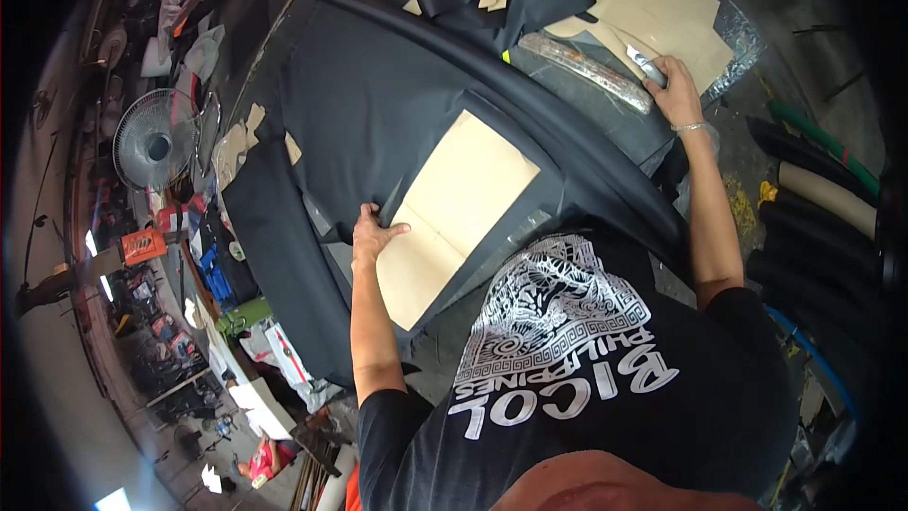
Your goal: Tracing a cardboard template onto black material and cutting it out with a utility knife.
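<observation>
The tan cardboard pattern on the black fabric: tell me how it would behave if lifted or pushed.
The tan cardboard pattern lies flat with straight edges, so it is probably fairly stiff and light. A crease line runs across it, so it might bend there when lifted. The left hand presses its edge onto the black fabric; without that hold it would likely slide easily.
</observation>
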`<action>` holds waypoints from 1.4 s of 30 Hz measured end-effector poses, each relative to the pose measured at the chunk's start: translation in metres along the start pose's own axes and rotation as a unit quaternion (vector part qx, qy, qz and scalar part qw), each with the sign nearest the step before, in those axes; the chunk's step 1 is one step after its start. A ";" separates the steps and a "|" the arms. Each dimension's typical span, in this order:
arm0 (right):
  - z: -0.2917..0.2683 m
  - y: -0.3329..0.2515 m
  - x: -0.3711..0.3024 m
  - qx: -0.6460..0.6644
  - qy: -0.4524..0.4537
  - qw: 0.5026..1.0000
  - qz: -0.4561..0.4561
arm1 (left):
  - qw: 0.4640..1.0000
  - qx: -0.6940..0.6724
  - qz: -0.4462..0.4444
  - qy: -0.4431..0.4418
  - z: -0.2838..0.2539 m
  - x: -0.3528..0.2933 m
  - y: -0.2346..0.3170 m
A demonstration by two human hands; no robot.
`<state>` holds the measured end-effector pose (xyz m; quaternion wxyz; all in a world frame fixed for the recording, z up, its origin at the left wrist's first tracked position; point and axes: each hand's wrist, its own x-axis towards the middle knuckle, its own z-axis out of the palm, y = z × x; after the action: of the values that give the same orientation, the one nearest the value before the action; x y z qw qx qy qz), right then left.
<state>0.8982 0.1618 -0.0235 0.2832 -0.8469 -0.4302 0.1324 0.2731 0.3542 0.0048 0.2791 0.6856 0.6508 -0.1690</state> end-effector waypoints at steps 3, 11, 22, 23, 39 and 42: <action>0.005 0.002 0.009 0.009 0.003 1.000 0.009 | 0.998 0.032 -0.018 -0.045 -0.014 0.008 0.017; 0.010 -0.011 -0.004 -0.005 0.007 1.000 0.030 | 0.964 0.139 0.176 0.146 -0.184 -0.007 0.113; -0.020 -0.017 -0.016 0.008 0.006 0.999 0.053 | 0.766 -0.614 0.168 0.088 -0.297 0.162 0.345; -0.021 -0.037 -0.011 0.088 -0.001 0.993 0.075 | 0.781 -0.585 0.188 0.112 -0.317 0.218 0.307; -0.090 -0.072 -0.189 0.029 -0.332 0.926 0.176 | 0.959 -0.237 0.016 0.151 -0.018 0.216 0.286; -0.093 -0.103 -0.202 -0.010 -0.342 0.910 0.235 | 0.880 -0.473 -0.005 0.035 -0.006 0.217 0.289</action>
<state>0.7544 0.0142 0.1087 0.0708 -0.8291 -0.2905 0.4724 0.5780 0.5315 -0.0724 0.5466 0.4744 0.6658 0.1813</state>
